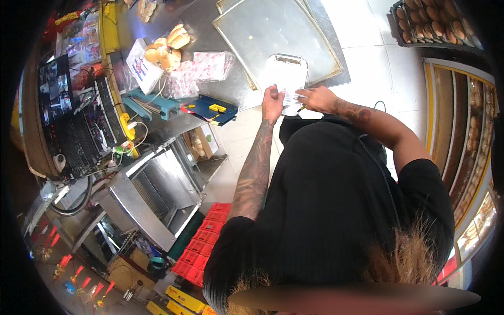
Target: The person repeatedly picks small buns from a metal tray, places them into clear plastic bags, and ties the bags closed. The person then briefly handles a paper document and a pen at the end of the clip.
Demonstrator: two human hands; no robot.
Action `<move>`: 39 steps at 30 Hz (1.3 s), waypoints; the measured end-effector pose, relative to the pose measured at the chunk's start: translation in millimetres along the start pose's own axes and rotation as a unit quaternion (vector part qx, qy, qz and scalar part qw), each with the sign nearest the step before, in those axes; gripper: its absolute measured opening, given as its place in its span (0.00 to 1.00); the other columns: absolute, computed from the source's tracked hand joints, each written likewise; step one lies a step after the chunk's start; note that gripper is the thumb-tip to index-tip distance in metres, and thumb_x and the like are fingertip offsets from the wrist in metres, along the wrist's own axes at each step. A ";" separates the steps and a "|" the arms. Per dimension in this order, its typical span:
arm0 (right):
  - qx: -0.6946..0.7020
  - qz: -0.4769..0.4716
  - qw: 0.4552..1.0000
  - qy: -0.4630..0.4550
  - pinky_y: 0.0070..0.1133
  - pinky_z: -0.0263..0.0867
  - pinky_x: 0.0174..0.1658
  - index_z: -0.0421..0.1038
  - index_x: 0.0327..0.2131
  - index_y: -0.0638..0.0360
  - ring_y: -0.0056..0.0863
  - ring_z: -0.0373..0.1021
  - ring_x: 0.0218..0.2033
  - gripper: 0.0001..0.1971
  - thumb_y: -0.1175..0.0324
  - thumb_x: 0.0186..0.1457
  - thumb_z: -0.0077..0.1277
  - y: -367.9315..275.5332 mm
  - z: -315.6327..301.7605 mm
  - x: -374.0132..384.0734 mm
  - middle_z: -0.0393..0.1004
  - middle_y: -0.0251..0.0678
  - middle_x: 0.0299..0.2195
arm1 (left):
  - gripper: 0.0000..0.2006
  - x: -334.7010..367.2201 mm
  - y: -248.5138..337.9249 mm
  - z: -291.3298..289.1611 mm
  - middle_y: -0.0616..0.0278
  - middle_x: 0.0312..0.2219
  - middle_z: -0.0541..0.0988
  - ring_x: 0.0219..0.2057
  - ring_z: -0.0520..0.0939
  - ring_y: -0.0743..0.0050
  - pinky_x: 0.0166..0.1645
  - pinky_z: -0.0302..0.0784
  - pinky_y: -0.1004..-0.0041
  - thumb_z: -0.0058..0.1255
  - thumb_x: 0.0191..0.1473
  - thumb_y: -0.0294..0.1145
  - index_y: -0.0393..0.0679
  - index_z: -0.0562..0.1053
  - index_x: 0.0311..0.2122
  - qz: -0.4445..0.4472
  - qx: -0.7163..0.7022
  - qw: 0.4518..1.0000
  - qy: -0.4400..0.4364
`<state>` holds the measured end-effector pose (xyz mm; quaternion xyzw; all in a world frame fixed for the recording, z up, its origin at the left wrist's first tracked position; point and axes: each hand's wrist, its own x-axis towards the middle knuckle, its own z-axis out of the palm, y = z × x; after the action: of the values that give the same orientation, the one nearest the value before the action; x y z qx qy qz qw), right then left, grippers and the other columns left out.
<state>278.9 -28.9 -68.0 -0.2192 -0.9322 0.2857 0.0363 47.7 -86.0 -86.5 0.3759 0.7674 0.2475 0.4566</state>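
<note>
A white clipboard (286, 71) with a metal clip at its far end lies at the near edge of the metal trays (275, 37), white paper on it. My left hand (272, 103) is closed on the clipboard's left edge, thumb toward the paper. On the other side, my right hand (317, 100) is closed around a thin dark pen (301, 109), its fingers over the right part of the sheet. The pen is small and partly hidden by the fingers. Any writing on the sheet is too bright to make out.
Left of the trays lie bagged bread buns (169, 50), pink-and-white packets (210, 64) and a dark blue tray (212, 109). A metal slicing machine (157, 186) and red crates (203, 244) stand at lower left. Bread fills a black crate (433, 23) and a rack (462, 131) at right.
</note>
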 end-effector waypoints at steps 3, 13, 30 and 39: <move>-0.017 -0.017 0.999 0.022 0.31 0.77 0.39 0.72 0.49 0.58 0.39 0.78 0.42 0.19 0.65 0.53 0.54 5.4 3.6 -2.7 0.72 0.43 0.53 | 0.18 -2.9 -2.0 1.5 0.60 0.35 0.79 0.32 0.79 0.74 0.37 0.78 0.71 0.57 0.60 0.37 0.40 0.70 0.51 -0.058 -0.119 0.991 -0.025; 0.083 0.124 0.987 0.067 0.34 0.76 0.40 0.73 0.49 0.49 0.39 0.78 0.39 0.17 0.63 0.55 0.53 -9.7 -13.9 -3.1 0.78 0.35 0.45 | 0.12 -11.9 27.0 -4.9 0.68 0.32 0.79 0.31 0.75 0.83 0.34 0.71 0.79 0.58 0.60 0.37 0.42 0.74 0.43 -0.119 -0.222 0.968 -0.019; 0.271 0.285 0.913 0.112 0.29 0.69 0.33 0.75 0.34 0.65 0.35 0.75 0.28 0.19 0.56 0.54 0.62 24.6 -43.1 22.5 0.76 0.43 0.26 | 0.27 31.6 23.3 15.0 0.41 0.55 0.69 0.58 0.70 0.52 0.63 0.64 0.62 0.43 0.67 0.48 0.33 0.66 0.58 0.023 -0.114 0.993 0.025; 0.364 0.343 0.849 0.170 0.30 0.70 0.40 0.75 0.44 0.67 0.36 0.77 0.33 0.21 0.56 0.56 0.60 40.8 -46.7 9.6 0.79 0.47 0.33 | 0.37 15.9 36.2 17.2 0.42 0.55 0.64 0.55 0.69 0.43 0.59 0.66 0.55 0.61 0.53 0.49 0.35 0.63 0.60 0.167 0.165 0.969 0.080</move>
<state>295.1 29.6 -51.9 -0.5411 -0.6066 0.5567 0.1712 70.9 -51.0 -76.4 0.5475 0.7580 0.2195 0.2782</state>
